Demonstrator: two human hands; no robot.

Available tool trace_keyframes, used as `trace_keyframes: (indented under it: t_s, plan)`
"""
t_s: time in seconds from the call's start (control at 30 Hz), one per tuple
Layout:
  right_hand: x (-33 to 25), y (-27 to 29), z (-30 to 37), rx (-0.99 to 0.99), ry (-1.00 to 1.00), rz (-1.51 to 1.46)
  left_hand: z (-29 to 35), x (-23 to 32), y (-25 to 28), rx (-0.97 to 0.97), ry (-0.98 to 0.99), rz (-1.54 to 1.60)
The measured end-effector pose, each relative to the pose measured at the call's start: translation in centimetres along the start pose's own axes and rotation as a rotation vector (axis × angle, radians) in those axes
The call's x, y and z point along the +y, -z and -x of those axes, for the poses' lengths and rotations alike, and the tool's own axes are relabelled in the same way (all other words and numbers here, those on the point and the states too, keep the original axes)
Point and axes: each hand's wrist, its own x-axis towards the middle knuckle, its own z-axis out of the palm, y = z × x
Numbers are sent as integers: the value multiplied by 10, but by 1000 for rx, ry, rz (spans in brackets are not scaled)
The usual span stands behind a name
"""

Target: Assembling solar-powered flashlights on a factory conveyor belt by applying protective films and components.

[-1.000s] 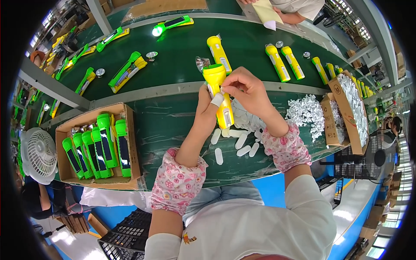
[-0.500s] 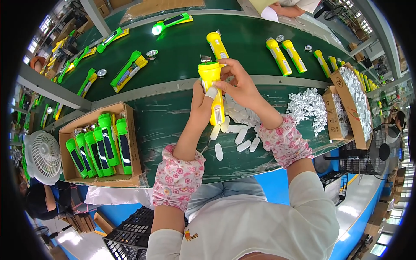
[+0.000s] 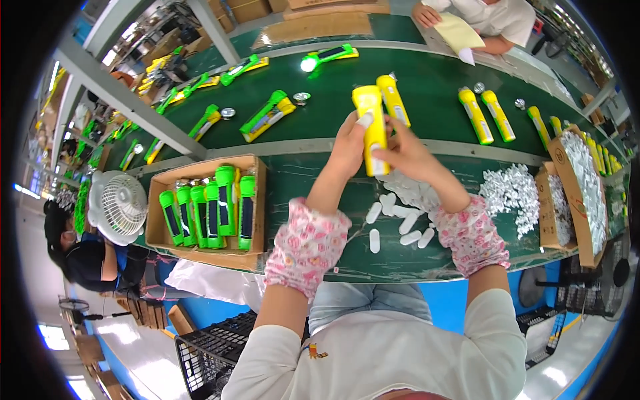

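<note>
In front of me, over the work table's far edge, a yellow flashlight (image 3: 371, 127) stands nearly upright with its wide head at the top. My left hand (image 3: 349, 143) is closed around its body from the left, the thumb, with a white covering on it, lying along the front below the head. From the right, my right hand (image 3: 415, 159) has its thumb at the lower end of the flashlight; its fingers are somewhat blurred by motion. Below my hands lie several white oval plastic pieces (image 3: 375, 241) and a pile of translucent pieces (image 3: 410, 190).
An open carton (image 3: 259, 220) of green flashlights and a white fan (image 3: 119, 207) stand left. Small clear parts (image 3: 510, 193) and cartons (image 3: 581, 200) are right. Behind, the green belt (image 3: 320, 127) carries yellow and green flashlights; a person's hand (image 3: 427, 15) holds paper across it.
My view has shifted, so the table appears farther right and lower. My right hand has slid from the flashlight's head to its lower end. The metal contacts at its top no longer show.
</note>
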Motion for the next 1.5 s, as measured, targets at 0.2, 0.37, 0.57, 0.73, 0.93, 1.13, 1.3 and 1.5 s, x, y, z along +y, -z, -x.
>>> trace_keyframes:
  t_s: [0.2, 0.37, 0.57, 0.73, 0.93, 1.13, 1.3, 1.5]
  plan:
    - [65, 141, -28, 324, -256, 379, -90, 108, 106, 380, 257, -2029]
    - [97, 155, -42, 292, -393, 426, -73, 140, 236, 373, 607, -2034]
    - [42, 113, -19, 595, -20, 1183, -73, 141, 185, 159, 549, -1836]
    - [-12, 21, -32, -135, -306, 74, -53, 111, 115, 119, 365, -1357]
    - [17, -14, -51, -21, -302, -804, -9, 72, 23, -154, 27, -1373]
    - [-2, 42, -11, -124, -252, -164, 17, 35, 39, 120, 445, -507]
    - [24, 75, 44, -105, 80, 611, 34, 3, 31, 102, 400, 308]
    - [43, 50, 55, -23, -53, 554, 34, -23, 21, 5, 194, 518]
